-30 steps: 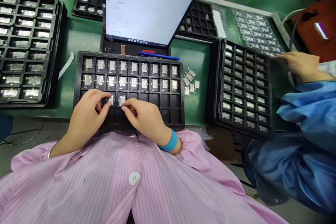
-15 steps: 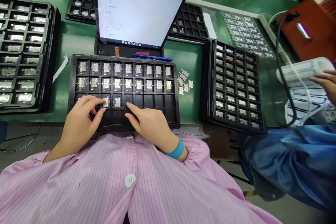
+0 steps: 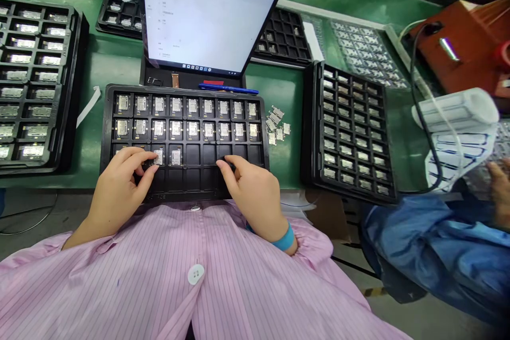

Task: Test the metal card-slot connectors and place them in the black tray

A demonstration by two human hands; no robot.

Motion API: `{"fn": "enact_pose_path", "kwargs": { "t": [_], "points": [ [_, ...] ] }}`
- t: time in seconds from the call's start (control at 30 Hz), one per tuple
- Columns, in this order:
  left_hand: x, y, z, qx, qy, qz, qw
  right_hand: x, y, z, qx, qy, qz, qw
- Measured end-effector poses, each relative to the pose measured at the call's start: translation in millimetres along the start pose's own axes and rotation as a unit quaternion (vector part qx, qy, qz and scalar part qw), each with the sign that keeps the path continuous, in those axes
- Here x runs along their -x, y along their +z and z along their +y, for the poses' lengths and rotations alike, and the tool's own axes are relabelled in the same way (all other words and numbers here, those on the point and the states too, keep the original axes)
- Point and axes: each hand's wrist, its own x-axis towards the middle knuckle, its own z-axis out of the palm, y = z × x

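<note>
Left hand (image 3: 118, 183) and right hand (image 3: 255, 194) rest over the bottom rows of a black compartment tray (image 3: 185, 195).

The left fingertips (image 3: 140, 162) curl down just beside a small metal component (image 3: 158, 156) in the tray's third row; whether they grasp it, I cannot tell. The right hand is loosely curved, its fingertips (image 3: 230, 161) over empty compartments in that row, with nothing visible in them. Metal components fill the tray's top two rows. Just right of the tray lies a small loose pile of components (image 3: 277, 123). Beyond the tray stands a laptop screen (image 3: 207, 18), and a second loaded tray (image 3: 348, 133) sits well right of it. Further right, a co-worker's blue sleeve (image 3: 438, 239) shows.
</note>
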Motion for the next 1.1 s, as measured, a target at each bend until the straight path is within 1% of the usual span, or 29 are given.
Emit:
{"fn": "enact_pose_path", "kwargs": {
  "t": [0.13, 0.27, 0.4, 0.47, 0.53, 0.57, 0.63, 0.73, 0.77, 0.8, 0.83, 0.87, 0.93, 0.97, 1.0, 1.03, 1.1],
  "points": [
    [0, -1.0, 1, -0.003, -0.003, -0.001, 1.0, 2, -4, 8, -0.035, 0.047, 0.046, 0.997],
    [0, -0.8, 0, 0.001, 0.001, -0.001, 1.0, 2, -6, 18, -0.02, 0.069, 0.045, 0.996],
    [0, 1.5, -1, 0.006, 0.005, 0.001, 1.0, -1, -6, 28, 0.001, 0.091, 0.081, 0.993],
    [0, 0.1, -1, 0.022, 0.005, -0.008, 1.0, -2, -7, 31, 0.026, 0.109, 0.064, 0.992],
    [1, -5.8, 0, 0.044, 0.005, -0.02, 0.999, -3, -9, 32, 0.026, 0.118, 0.056, 0.991],
    [1, -10.8, 0, 0.052, 0.003, -0.018, 0.998, -3, -11, 32, 0.007, 0.118, 0.066, 0.991],
    [1, -24.2, -1, 0.044, -0.009, 0.012, 0.999, -1, -15, 27, -0.055, 0.105, 0.104, 0.988],
    [3, -46.9, -7, -0.013, -0.055, 0.076, 0.996, 5, -23, 12, -0.13, 0.047, 0.141, 0.98],
    [3, -53.3, -11, -0.032, -0.072, 0.082, 0.994, 7, -24, 6, -0.138, 0.01, 0.137, 0.981],
    [3, -58.3, -14, -0.049, -0.086, 0.078, 0.992, 10, -24, -1, -0.14, -0.043, 0.118, 0.982],
    [3, -62.0, -18, -0.063, -0.095, 0.07, 0.991, 13, -24, -9, -0.137, -0.111, 0.083, 0.981],
    [3, -64.2, -21, -0.075, -0.1, 0.062, 0.99, 15, -22, -16, -0.132, -0.186, 0.036, 0.973],
    [3, -64.8, -27, -0.101, -0.098, 0.047, 0.989, 16, -17, -29, -0.12, -0.315, -0.059, 0.94],
    [2, -63.8, -29, -0.116, -0.093, 0.043, 0.988, 15, -15, -35, -0.115, -0.354, -0.092, 0.924],
    [2, -62.2, -31, -0.126, -0.087, 0.039, 0.987, 13, -12, -40, -0.113, -0.373, -0.11, 0.914],
    [1, -60.2, -31, -0.13, -0.08, 0.031, 0.988, 9, -11, -44, -0.114, -0.374, -0.115, 0.913],
    [1, -55.7, -31, -0.118, -0.063, 0.015, 0.991, -2, -8, -53, -0.122, -0.347, -0.106, 0.924]
  ]
}}
